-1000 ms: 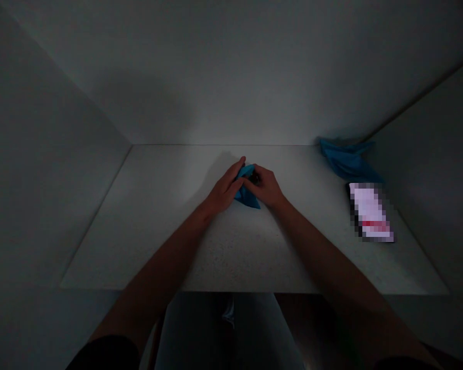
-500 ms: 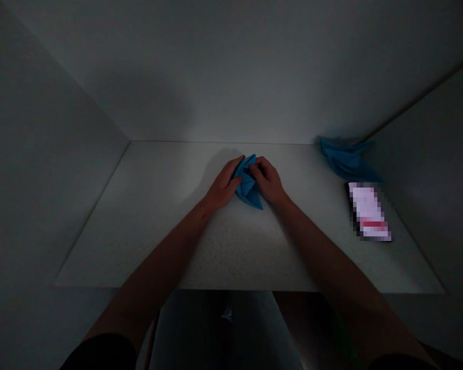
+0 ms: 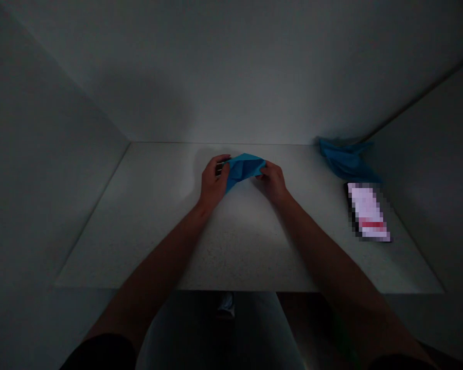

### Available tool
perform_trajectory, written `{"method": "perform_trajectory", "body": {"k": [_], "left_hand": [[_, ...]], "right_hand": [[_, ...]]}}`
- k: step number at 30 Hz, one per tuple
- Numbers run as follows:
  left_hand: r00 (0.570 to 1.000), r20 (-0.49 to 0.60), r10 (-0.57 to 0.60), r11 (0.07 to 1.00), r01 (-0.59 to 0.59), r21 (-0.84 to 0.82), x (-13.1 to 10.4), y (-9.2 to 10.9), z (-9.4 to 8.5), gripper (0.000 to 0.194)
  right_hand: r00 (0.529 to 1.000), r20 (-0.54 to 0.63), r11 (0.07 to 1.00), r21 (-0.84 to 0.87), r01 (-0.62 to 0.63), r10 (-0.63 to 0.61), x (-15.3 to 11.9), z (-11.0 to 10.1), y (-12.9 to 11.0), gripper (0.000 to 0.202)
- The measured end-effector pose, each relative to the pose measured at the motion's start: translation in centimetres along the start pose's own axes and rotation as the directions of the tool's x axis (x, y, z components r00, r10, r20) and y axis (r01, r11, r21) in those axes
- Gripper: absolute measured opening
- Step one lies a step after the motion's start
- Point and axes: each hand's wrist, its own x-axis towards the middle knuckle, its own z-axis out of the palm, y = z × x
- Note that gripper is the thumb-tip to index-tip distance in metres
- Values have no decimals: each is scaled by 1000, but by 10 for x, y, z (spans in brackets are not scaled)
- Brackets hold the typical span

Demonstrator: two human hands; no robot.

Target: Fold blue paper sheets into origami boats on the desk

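A folded piece of blue paper point(image 3: 244, 167) is held between my two hands over the pale tabletop point(image 3: 231, 246). My left hand point(image 3: 215, 177) grips its left end, thumb on the near side and fingers curled behind. At the right end, my right hand point(image 3: 273, 180) pinches the paper's corner between thumb and fingers. The paper spreads sideways with an angled crease and a darker hollow across its middle. Its back side and the fingertips behind it are hidden.
Against the back wall at the right lies another folded blue paper shape point(image 3: 347, 159) with pointed ends. A phone point(image 3: 368, 211) with a lit, pixelated screen rests in front of it. Grey walls point(image 3: 224, 72) enclose the table at the back and both sides.
My hands have moved apart, the left one leftward. The blue paper has turned from a compact upright shape to a wider sideways one. The phone and the other paper shape stay put.
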Motion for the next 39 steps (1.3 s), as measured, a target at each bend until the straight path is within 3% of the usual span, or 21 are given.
{"method": "perform_trajectory", "body": {"k": [6,10,14,19,24,29,32,36,39], "left_hand": [[996,-40,81,996,-79,37,1,0,-3,29],[975,106,197,972,-208,112,1,4,-3,28],[943,237,233,954,-269,133,1,5,-3,23],[888,338,311,920,-371,129,-2,5,-2,25],[833,410,371,866,-470,172,-8,6,-1,28],[867,397,302,824,-447,348,-9,3,-2,37],[882,375,286,782,-441,440,-9,0,-1,31],[873,369,319,747,-471,470,-9,2,1,11],[874,309,376,723,-485,492,-10,9,2,8]], "right_hand": [[993,101,993,97,-65,55,3,-9,1,51],[989,133,985,154,-80,60,4,-12,2,55],[988,133,980,170,-105,83,4,-13,-3,59],[998,28,974,215,-67,63,5,-16,-9,55],[988,-102,924,376,-72,119,5,-13,-16,46],[973,-117,844,525,-108,197,3,-7,-23,41],[972,-125,837,538,-101,198,4,-9,-19,41],[984,-143,897,440,-36,109,9,-14,-8,48],[987,-162,958,280,60,-14,10,-11,1,51]]}}
